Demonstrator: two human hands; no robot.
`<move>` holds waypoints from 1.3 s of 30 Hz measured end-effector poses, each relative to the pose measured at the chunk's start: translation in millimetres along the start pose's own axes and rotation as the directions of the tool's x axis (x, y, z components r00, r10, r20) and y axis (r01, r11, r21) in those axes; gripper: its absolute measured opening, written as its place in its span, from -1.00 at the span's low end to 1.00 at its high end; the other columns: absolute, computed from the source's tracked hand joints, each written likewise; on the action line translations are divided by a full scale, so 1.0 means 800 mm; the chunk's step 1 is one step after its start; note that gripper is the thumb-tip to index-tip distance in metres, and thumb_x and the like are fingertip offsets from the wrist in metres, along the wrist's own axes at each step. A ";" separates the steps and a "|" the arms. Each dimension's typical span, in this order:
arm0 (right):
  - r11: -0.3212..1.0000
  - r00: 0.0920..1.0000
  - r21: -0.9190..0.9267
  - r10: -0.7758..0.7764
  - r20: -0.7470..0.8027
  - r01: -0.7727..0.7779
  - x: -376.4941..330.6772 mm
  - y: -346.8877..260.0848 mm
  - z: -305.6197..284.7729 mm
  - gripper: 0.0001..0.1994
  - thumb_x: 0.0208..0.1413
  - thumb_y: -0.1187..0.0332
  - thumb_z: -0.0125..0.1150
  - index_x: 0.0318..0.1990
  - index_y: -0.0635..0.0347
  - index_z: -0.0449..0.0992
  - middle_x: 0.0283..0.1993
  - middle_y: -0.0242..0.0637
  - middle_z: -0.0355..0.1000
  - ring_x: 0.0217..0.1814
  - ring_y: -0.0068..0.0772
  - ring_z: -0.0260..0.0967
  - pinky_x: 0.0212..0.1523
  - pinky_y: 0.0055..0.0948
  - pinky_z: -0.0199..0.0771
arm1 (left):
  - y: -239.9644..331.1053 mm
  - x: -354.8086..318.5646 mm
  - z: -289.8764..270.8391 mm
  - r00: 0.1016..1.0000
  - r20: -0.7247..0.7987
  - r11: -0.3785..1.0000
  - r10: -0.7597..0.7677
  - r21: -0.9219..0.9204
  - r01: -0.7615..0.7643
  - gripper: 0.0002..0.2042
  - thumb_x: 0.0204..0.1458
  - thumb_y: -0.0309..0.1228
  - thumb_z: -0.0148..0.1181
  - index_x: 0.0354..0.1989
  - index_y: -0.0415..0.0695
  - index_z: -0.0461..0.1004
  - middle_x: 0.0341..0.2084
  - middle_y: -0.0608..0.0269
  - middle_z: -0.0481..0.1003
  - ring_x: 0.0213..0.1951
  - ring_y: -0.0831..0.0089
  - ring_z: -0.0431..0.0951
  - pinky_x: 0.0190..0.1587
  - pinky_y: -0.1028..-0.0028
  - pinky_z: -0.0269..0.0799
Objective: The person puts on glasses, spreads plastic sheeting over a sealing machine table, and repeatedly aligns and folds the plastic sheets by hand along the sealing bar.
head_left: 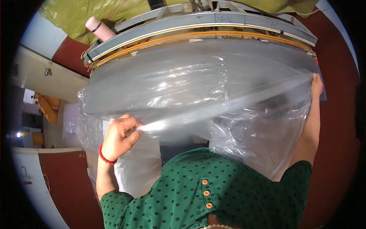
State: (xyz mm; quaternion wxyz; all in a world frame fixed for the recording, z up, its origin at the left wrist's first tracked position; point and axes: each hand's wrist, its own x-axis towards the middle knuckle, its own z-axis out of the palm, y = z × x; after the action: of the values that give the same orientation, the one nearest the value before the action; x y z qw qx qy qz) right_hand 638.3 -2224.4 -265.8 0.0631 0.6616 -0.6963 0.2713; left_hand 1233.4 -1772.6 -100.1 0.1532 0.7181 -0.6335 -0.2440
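Note:
A wide sheet of clear plastic film (183, 91) covers the work surface and hangs down over its near side in front of me. My left hand (121, 135), with a red band on the wrist, pinches the film's edge between thumb and fingers. Far to the right, my right hand (316, 86) grips the same edge near the table's right side. Between the two hands the edge is stretched in a slanting line, higher at the right. The film is wrinkled and shiny, with loose folds below the right part of the line.
Along the back runs a grey metal machine frame (198, 20) with orange strips (206, 34) below it. A pink roll (100, 29) stands at the back left. Yellow-green sheeting (76, 17) hangs behind. More plastic lies heaped at the left, near a doorway.

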 end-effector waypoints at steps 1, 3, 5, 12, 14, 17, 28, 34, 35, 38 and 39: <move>1.000 1.000 0.013 0.023 -0.007 -0.023 0.002 0.000 -0.005 -0.66 0.09 -0.02 -0.20 -0.25 0.02 0.34 -0.27 -0.05 0.36 -0.20 0.08 0.27 -0.25 -0.16 0.25 | -0.011 -0.003 0.004 1.000 -0.013 1.000 -0.009 -0.001 0.009 -0.84 -0.24 -0.58 0.09 -0.42 -0.20 0.32 -0.53 0.21 0.39 -0.51 0.32 0.38 -0.45 0.49 0.30; 0.998 0.999 0.047 0.037 0.000 -0.037 0.006 -0.004 0.000 -0.66 0.09 -0.01 -0.20 -0.25 0.03 0.34 -0.28 -0.05 0.36 -0.20 0.08 0.28 -0.25 -0.17 0.25 | -0.031 -0.008 0.019 0.978 -0.196 0.627 0.070 -0.754 -0.196 -0.83 -0.17 -0.50 0.16 -0.46 -0.18 0.28 -0.58 0.34 0.37 -0.50 0.49 0.37 -0.44 0.55 0.28; 0.997 0.997 0.007 0.070 0.039 -0.071 0.009 0.001 0.001 -0.66 0.10 0.01 -0.21 -0.25 0.06 0.34 -0.29 -0.05 0.36 -0.22 0.06 0.28 -0.27 -0.18 0.25 | -0.030 -0.012 0.013 0.978 -0.149 0.239 -0.147 -0.965 -0.111 -0.73 -0.20 -0.48 0.24 -0.39 -0.11 0.23 -0.61 0.45 0.27 -0.48 0.69 0.29 -0.46 0.69 0.17; 0.998 0.998 0.015 0.052 0.031 -0.053 0.012 0.012 0.004 -0.65 0.11 0.02 -0.21 -0.27 0.09 0.35 -0.32 -0.06 0.36 -0.26 0.04 0.29 -0.29 -0.23 0.26 | -0.108 -0.036 -0.099 0.977 -0.143 0.982 -0.161 -0.125 0.143 -0.76 -0.36 -0.67 -0.08 -0.43 -0.16 0.30 -0.50 0.44 0.27 -0.45 0.71 0.26 -0.47 0.71 0.17; 0.997 0.998 0.043 0.056 0.006 -0.056 0.014 0.019 0.005 -0.65 0.11 0.02 -0.21 -0.27 0.09 0.35 -0.33 -0.05 0.36 -0.26 0.04 0.29 -0.30 -0.23 0.25 | -0.155 -0.057 -0.154 0.897 -0.274 0.938 -0.346 -0.076 0.339 -0.82 -0.31 -0.67 -0.08 -0.46 -0.19 0.32 -0.62 0.46 0.30 -0.56 0.68 0.29 -0.56 0.68 0.20; 0.995 0.998 0.072 0.064 -0.005 -0.063 0.014 0.016 0.012 -0.65 0.11 0.02 -0.21 -0.27 0.08 0.35 -0.32 -0.05 0.36 -0.26 0.04 0.28 -0.30 -0.23 0.24 | -0.208 -0.097 -0.234 0.896 -0.334 0.838 -0.293 -0.541 0.072 -0.89 -0.15 -0.58 -0.09 -0.46 -0.14 0.37 -0.67 0.38 0.37 -0.61 0.62 0.33 -0.52 0.66 0.24; 0.999 0.999 0.032 0.041 -0.026 -0.040 0.014 0.016 0.009 -0.67 0.12 0.05 -0.20 -0.25 0.10 0.35 -0.29 -0.08 0.36 -0.24 0.01 0.28 -0.28 -0.23 0.24 | -0.264 -0.001 -0.026 0.928 -0.353 0.830 -0.115 0.479 0.285 -0.59 -0.11 -0.41 0.00 0.01 -0.11 0.26 0.04 0.04 0.23 -0.07 0.13 0.35 -0.08 0.31 0.32; 0.998 0.998 0.026 0.047 0.031 -0.048 0.023 0.045 0.014 -0.66 0.13 0.07 -0.21 -0.21 0.11 0.36 -0.26 -0.07 0.35 -0.25 -0.01 0.26 -0.26 -0.29 0.25 | -0.220 0.048 -0.013 0.898 -0.439 0.850 -0.038 0.458 0.260 -0.76 -0.05 -0.42 -0.03 -0.18 -0.18 0.38 -0.22 0.02 0.41 -0.18 0.09 0.38 -0.12 0.27 0.31; 0.999 0.999 0.030 0.043 0.033 -0.044 0.025 0.044 0.017 -0.66 0.13 0.07 -0.21 -0.21 0.11 0.36 -0.26 -0.07 0.35 -0.25 -0.01 0.26 -0.26 -0.29 0.25 | -0.208 0.062 -0.009 0.907 -0.390 0.884 0.156 0.464 0.047 -0.74 -0.06 -0.47 0.02 -0.16 -0.25 0.39 -0.13 0.04 0.38 -0.10 0.11 0.35 -0.07 0.32 0.29; 0.998 0.999 0.050 0.042 0.035 -0.043 0.030 0.055 0.022 -0.66 0.13 0.09 -0.16 -0.19 0.17 0.36 -0.29 -0.12 0.38 -0.27 -0.17 0.30 -0.23 -0.37 0.25 | -0.211 0.090 0.024 0.882 -0.428 0.925 0.197 0.380 -0.022 -0.76 -0.06 -0.49 0.05 -0.19 -0.28 0.41 -0.12 0.07 0.39 -0.13 0.14 0.36 -0.05 0.35 0.26; 0.976 1.000 0.216 0.004 -0.013 -0.001 0.037 0.093 0.021 -0.66 0.12 0.11 -0.13 -0.18 0.21 0.37 -0.30 -0.20 0.39 -0.26 -0.28 0.30 -0.21 -0.42 0.25 | -0.212 0.105 0.028 0.856 -0.468 0.927 0.217 0.373 -0.031 -0.77 -0.08 -0.48 0.07 -0.22 -0.29 0.42 -0.13 0.08 0.40 -0.15 0.16 0.38 -0.07 0.37 0.28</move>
State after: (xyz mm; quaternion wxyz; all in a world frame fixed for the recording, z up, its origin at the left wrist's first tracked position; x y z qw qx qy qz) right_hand 568.0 -2260.3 -288.7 -0.0050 0.6620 -0.6629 0.3496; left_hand 1369.3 -1827.5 -221.3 0.1970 0.7291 -0.6507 0.0791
